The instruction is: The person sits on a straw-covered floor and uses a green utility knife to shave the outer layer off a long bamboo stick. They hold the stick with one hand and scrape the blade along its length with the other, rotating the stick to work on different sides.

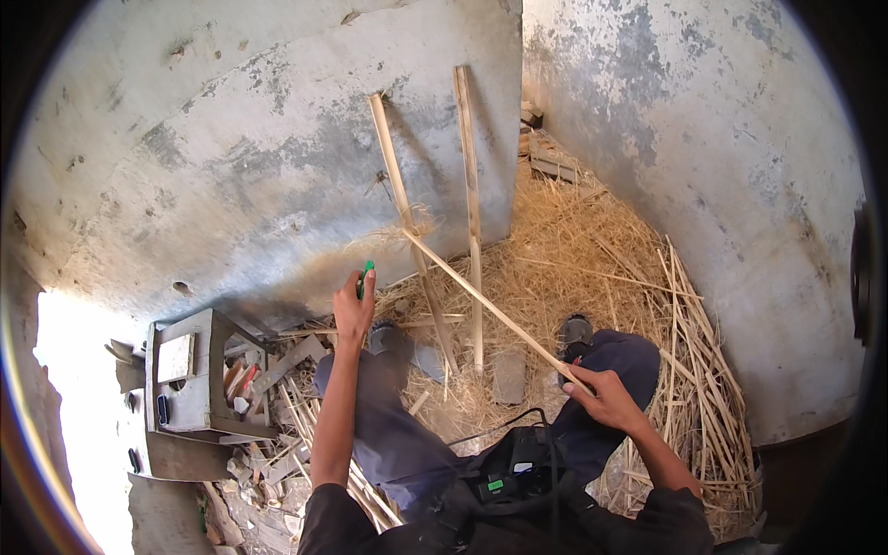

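Observation:
My left hand (353, 307), raised in front of the wall, is closed around a small green tool (368, 268). Only its green end shows, so I cannot tell its exact kind. My right hand (603, 400) grips the near end of a long, thin wooden strip (499, 314) above my right knee. The strip slants up to the left, and its far end crosses in front of a leaning wooden slat (392, 166). Curled, pale shavings (416, 225) hang around that crossing. A second slat (466, 157) leans on the wall to the right.
Straw-like shavings (564, 227) cover the floor between two worn walls. Long strips (703, 388) are piled along the right. At left stands a grey wooden box frame (208, 370) with scraps inside. A brick (508, 377) lies between my feet, and a black cabled device (509, 476) sits at my waist.

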### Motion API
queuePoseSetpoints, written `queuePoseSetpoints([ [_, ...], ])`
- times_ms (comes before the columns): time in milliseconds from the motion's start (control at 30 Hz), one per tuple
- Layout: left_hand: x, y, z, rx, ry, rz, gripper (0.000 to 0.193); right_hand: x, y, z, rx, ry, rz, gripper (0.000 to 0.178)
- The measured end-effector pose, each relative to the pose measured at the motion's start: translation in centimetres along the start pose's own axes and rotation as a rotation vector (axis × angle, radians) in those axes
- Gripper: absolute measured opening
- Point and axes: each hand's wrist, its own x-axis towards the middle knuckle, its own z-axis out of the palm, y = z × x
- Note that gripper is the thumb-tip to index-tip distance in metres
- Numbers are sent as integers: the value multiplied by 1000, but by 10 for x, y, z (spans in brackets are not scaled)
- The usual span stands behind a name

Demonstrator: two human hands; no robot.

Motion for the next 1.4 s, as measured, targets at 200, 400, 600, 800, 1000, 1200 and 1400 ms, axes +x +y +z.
queuePoseSetpoints([
  [200,-21,18,5,-51,-230,157,40,14,-2,13,39,-19,17,51],
  [400,-36,34,11,-95,-353,314,31,27,-10,27,92,-52,7,53],
  [600,-42,48,22,-195,-350,348,26,61,-3,49,87,-7,-59,54],
  [800,-46,50,31,-176,-380,361,30,103,-4,63,30,17,-153,52],
  [1000,-71,65,28,-185,-414,283,30,130,-22,64,86,18,-168,50],
  [1200,-97,103,8,-211,-320,268,28,124,-29,64,118,111,-259,43],
  [1400,-119,120,-9,-232,-336,261,26,108,-54,60,173,133,-387,38],
])
